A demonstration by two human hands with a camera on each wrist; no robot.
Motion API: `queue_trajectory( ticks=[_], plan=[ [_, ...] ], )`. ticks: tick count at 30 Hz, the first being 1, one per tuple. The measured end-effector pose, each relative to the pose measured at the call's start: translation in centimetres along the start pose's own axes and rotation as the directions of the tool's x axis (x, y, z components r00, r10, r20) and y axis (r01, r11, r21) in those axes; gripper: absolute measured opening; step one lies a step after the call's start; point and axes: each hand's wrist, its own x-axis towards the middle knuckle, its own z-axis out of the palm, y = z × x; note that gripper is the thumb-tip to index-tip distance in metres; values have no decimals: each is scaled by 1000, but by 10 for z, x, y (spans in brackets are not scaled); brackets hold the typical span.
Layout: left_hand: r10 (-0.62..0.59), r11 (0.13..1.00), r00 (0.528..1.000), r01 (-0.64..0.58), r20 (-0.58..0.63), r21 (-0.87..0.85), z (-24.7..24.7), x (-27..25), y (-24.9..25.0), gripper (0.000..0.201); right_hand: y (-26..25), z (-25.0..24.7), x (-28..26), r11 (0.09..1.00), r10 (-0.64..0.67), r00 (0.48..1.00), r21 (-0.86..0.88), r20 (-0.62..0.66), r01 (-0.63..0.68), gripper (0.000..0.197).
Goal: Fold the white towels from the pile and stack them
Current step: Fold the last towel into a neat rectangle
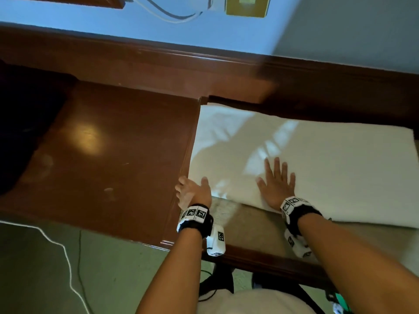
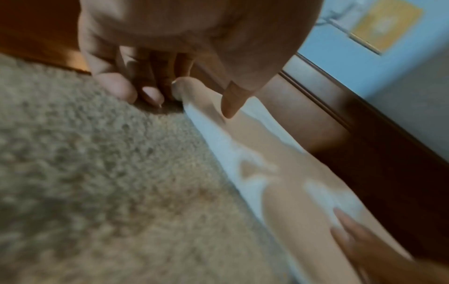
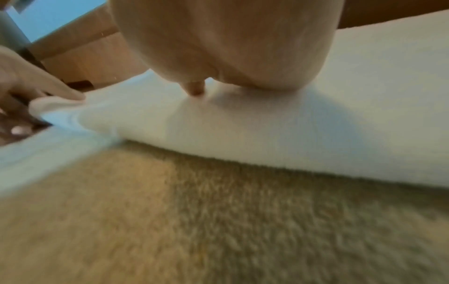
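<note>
Under the flat right hand [image 1: 277,185] lies the white towel [image 1: 317,159], spread over a tan carpeted surface [image 1: 223,211] that sits beside a glossy brown wooden table [image 1: 108,150]. That hand is wide, its fingers straight and fanned, with the palm resting on the cloth just inside the near edge. My reading is that it serves as an anchor, so the towel cannot slide while the other end is worked.

Off to that palm's left, the left hand [image 1: 192,191] sits at the towel's near left corner. In the left wrist view its thumb [image 2: 232,103] lies on top of the cloth while the curled fingers [image 2: 121,88] tuck down at the edge, so it appears to pinch the corner, probably ready to lift it across for a fold. The right wrist view shows the towel already doubled and thick along the edge nearest the wrist.

Both wrists carry black bands with white blocks [image 1: 216,243] printed in black-and-white square marker patterns; these are codes, not letters. Beyond the hands, on the pale blue wall, a yellow plate [image 1: 247,6] and white cables [image 1: 172,14] show no readable writing. No pile or finished stack is in view.
</note>
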Motion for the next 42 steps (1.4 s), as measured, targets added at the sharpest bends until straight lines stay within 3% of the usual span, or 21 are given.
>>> queue_trajectory(
  ticks=[2, 5, 8, 10, 12, 14, 16, 18, 22, 23, 24, 27, 30, 32, 35, 39, 42],
  plan=[
    [-75, 992, 996, 79, 48, -103, -2, 6, 3, 79, 3, -5, -6, 997, 54, 998, 63, -24, -53, 75],
    [-64, 970, 995, 79, 71, -231, -4, 5, 8, 62, 15, -5, -15, 987, 117, 993, 111, -35, -113, 73],
    [126, 967, 992, -121, 6, -222, -3, -2, 25, 70, 28, -11, -15, 968, 86, 995, 239, -51, -71, 62],
    [286, 917, 958, -273, 2, -292, -2, -16, 45, 66, 35, -25, -15, 926, 70, 995, 376, -76, -37, 54],
    [412, 873, 911, -386, 27, -297, 1, -38, 70, 57, 45, -41, -18, 827, 70, 994, 562, -89, -8, 51],
    [554, 818, 830, -529, 67, -225, 15, -59, 91, 60, 58, -57, -18, 665, 98, 992, 747, -83, -3, 60],
    [681, 732, 722, -670, 124, -122, 36, -77, 109, 64, 71, -75, -15, 427, 184, 983, 902, -28, -54, 79],
    [763, 622, 604, -783, 229, -5, 57, -97, 125, 62, 85, -94, -11, 242, 217, 976, 967, 28, -82, 70],
    [789, 362, 350, -929, 505, 78, 108, -135, 137, 59, 116, -111, -6, 216, 213, 975, 971, 60, -107, 61],
    [783, 311, 299, -948, 546, 72, 121, -139, 136, 57, 123, -110, -5, 245, 218, 972, 959, 90, -144, 63],
    [762, 284, 278, -955, 584, 85, 133, -142, 133, 55, 132, -105, -1, 277, 226, 968, 945, 112, -174, 66],
    [716, 219, 295, -955, 632, 198, 151, -143, 121, 75, 155, -89, 11, 315, 228, 961, 922, 159, -227, 64],
    [761, 239, 379, -918, 527, 315, 150, -130, 117, 66, 157, -86, 20, 414, 246, 963, 886, 111, -208, 38],
    [762, 234, 450, -862, 465, 450, 149, -113, 120, 57, 158, -88, 29, 462, 267, 960, 862, 89, -208, 42],
    [747, 265, 528, -794, 404, 547, 151, -89, 121, 70, 155, -97, 43, 540, 269, 961, 818, 56, -199, 43],
    [782, 261, 508, -793, 361, 551, 168, -73, 105, 78, 149, -113, 65, 557, 279, 958, 804, 58, -211, 49],
    [791, 274, 506, -796, 344, 540, 174, -75, 102, 78, 142, -127, 89, 529, 286, 955, 819, 74, -222, 41]
  ],
)
